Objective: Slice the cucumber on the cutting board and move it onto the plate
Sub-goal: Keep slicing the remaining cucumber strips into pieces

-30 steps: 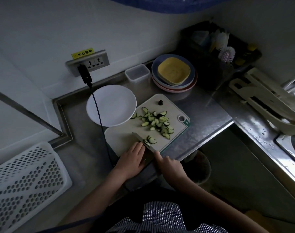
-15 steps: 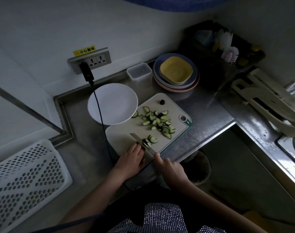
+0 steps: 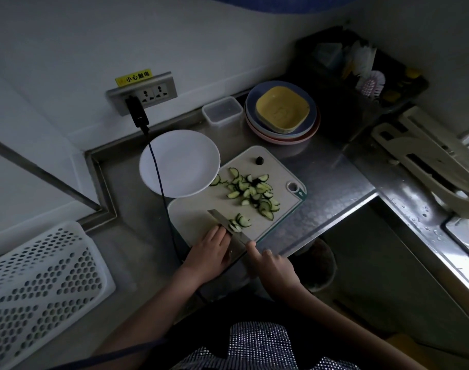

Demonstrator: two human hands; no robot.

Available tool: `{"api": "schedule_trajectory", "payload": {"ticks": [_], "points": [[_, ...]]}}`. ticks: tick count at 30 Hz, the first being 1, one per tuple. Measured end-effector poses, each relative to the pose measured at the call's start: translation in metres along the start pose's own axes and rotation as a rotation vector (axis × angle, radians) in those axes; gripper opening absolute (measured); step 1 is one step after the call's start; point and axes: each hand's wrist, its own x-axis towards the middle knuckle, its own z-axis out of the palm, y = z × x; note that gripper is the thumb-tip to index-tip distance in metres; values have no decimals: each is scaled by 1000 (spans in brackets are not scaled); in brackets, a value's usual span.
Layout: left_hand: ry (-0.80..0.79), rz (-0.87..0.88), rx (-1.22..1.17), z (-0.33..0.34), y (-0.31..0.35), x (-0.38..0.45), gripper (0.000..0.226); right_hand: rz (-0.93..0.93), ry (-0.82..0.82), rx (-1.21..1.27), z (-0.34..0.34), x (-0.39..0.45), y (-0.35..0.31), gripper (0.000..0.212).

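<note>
You are looking down at a dim steel counter point(image 3: 332, 182) with a pale cutting board point(image 3: 198, 212) lying on it at an angle. Your left hand point(image 3: 209, 253) rests on the near edge of the board, fingers curled down over what is probably the uncut end of the cucumber, though the hand hides it. Your right hand point(image 3: 270, 263) grips the handle of a knife point(image 3: 228, 231) just beside the left, its forefinger stretched along the top of the blade. The blade runs away from you and to the left, against your left fingertips. On its right side a few fresh slices point(image 3: 240, 222) lean together, touching the steel. Farther along the board lies a loose heap of cucumber slices point(image 3: 252, 192), half-moons with dark green skin. A small dark stub point(image 3: 259, 160) sits alone near the board's far corner.

A white plate point(image 3: 180, 162) stands at the far left of the board, its rim overlapping the board's edge, with one slice touching it. A dark cable point(image 3: 161, 188) crosses the plate from a plug in a wall socket point(image 3: 142, 93) above. Beyond the board are a small clear container point(image 3: 222, 111) and a stack of plates point(image 3: 282, 113) topped by a yellow square dish. A white perforated basket point(image 3: 41, 287) sits at the near left.
</note>
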Motion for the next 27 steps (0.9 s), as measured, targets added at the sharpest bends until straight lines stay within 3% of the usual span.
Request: {"api": "schedule_trajectory", "payload": {"ticks": [5,12,27], "points": [[-80,-13,8,8,-5,-2,54,23,-13,2,5,0,8,47],[5,10,-28,5,-4,-2,37,-29,-29,25,3,-1,8,50],[-16,-17,-26,6,-4,-2,41,-21,-38,74,2,0,5,49]]}}
